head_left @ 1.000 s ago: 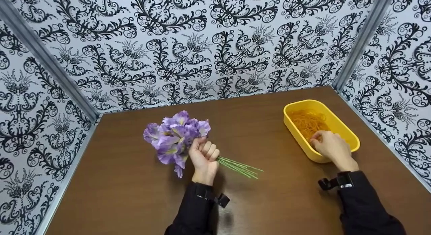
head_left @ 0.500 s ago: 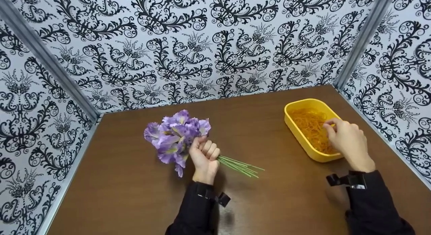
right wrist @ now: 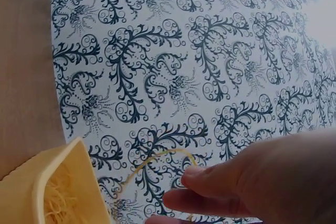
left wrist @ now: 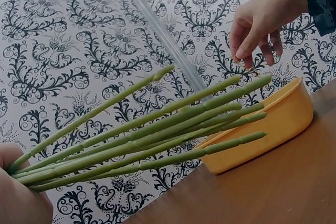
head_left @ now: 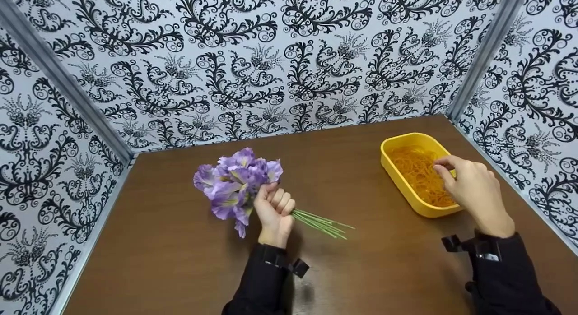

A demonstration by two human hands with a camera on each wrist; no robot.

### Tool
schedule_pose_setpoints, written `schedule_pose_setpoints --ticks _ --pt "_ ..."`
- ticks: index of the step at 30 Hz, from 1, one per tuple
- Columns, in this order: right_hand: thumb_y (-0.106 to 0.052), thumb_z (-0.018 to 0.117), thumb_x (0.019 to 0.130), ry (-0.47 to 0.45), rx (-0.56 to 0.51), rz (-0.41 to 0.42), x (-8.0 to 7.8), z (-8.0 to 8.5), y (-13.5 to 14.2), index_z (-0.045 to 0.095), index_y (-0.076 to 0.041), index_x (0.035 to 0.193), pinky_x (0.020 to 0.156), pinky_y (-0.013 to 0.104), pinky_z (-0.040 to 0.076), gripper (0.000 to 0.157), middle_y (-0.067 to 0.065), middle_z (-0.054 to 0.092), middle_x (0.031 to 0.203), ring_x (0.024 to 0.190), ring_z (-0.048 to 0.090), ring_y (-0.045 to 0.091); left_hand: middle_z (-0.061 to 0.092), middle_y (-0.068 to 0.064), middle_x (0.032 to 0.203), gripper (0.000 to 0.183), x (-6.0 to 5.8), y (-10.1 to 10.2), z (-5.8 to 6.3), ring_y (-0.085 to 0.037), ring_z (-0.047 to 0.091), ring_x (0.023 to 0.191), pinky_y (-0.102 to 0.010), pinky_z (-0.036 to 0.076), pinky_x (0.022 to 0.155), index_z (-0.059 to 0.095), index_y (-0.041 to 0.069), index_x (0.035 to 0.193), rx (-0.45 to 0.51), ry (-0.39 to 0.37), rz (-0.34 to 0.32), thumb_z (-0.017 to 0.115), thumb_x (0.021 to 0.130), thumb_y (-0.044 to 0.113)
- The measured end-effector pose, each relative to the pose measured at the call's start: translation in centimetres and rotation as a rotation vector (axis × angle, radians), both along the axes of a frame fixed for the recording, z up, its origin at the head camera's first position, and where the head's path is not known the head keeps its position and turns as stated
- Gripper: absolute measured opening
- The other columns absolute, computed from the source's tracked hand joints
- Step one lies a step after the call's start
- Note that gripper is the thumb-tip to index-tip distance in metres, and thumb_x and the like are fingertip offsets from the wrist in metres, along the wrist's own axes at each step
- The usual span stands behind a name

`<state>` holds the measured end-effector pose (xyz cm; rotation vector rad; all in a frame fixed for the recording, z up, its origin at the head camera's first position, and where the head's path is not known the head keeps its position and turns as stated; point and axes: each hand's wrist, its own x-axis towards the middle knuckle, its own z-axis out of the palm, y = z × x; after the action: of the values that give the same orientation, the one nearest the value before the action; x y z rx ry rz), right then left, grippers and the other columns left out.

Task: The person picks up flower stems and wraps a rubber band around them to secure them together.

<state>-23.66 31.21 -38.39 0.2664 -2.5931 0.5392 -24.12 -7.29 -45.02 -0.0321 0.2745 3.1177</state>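
Note:
My left hand (head_left: 274, 213) grips a bunch of artificial purple irises (head_left: 235, 179) by their stems. In the left wrist view the green stems (left wrist: 157, 127) fan out past the fist. Over the right side of a yellow tub (head_left: 408, 195), my right hand (head_left: 474, 188) pinches a thin yellow rubber band (right wrist: 152, 157) between thumb and finger. The band hangs as a loop in the right wrist view; in the head view it is too fine to make out. A tangle of similar rubber bands (head_left: 420, 173) covers the tub's bottom.
Both hands are above a brown wooden table (head_left: 180, 261). Patterned black-and-white walls (head_left: 271, 62) stand at its back and sides, with grey metal posts (head_left: 487, 53) in the corners. The tub is near the right wall.
My right hand has risen out of the tub and moved right, with a rubber band in its fingertips. The left hand and the irises have barely moved.

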Motion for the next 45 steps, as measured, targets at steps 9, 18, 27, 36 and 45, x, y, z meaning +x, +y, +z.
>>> schedule_pose_setpoints --ticks 9,18,27,36,45 --pt "-0.018 0.067 0.099 -0.033 -0.005 0.227 0.9 1.2 -2.1 0.073 -0.009 0.107 0.052 0.030 0.045 0.014 -0.007 0.068 0.071 0.058 0.062 0.007 0.017 0.010 0.049 0.043 0.2 0.0 0.2 -0.002 0.013 0.041 -0.017 0.010 0.040 0.022 0.020 0.054 -0.021 -0.002 0.015 0.036 0.093 0.007" --pt "-0.005 0.076 0.089 0.074 0.034 0.488 2.0 1.2 -4.5 0.074 -0.017 0.102 0.061 0.015 0.048 0.017 -0.014 0.068 0.080 0.066 0.061 -0.002 0.017 0.010 0.048 0.043 0.3 0.0 0.5 -0.003 0.013 0.042 -0.017 0.010 0.040 0.023 0.020 0.054 -0.016 -0.012 0.010 0.035 0.093 0.007" --pt "-0.009 0.070 0.095 -0.057 -0.007 0.763 3.4 0.8 -7.4 0.072 -0.021 0.109 0.067 0.013 0.048 0.018 -0.016 0.069 0.093 0.074 0.061 -0.001 0.021 0.010 0.045 0.043 0.3 0.0 0.6 -0.003 0.012 0.041 -0.017 0.010 0.038 0.026 0.020 0.053 -0.003 -0.009 -0.006 0.035 0.093 0.007" --pt "-0.009 0.069 0.096 -0.048 -0.052 0.886 3.7 -0.1 -9.6 0.071 -0.021 0.109 0.062 0.012 0.047 0.017 -0.014 0.067 0.089 0.068 0.059 -0.001 0.020 0.010 0.046 0.043 0.5 0.2 0.7 -0.003 0.012 0.042 -0.018 0.010 0.039 0.026 0.019 0.054 -0.012 -0.004 -0.017 0.035 0.094 0.007" --pt "-0.011 0.066 0.099 -0.078 -0.060 0.913 3.4 -1.3 -10.7 0.070 -0.019 0.109 0.060 0.015 0.049 0.014 -0.014 0.066 0.086 0.068 0.059 -0.001 0.022 0.011 0.046 0.043 0.8 0.7 0.8 -0.003 0.012 0.042 -0.018 0.009 0.039 0.025 0.020 0.055 -0.034 0.006 -0.030 0.035 0.095 0.007"
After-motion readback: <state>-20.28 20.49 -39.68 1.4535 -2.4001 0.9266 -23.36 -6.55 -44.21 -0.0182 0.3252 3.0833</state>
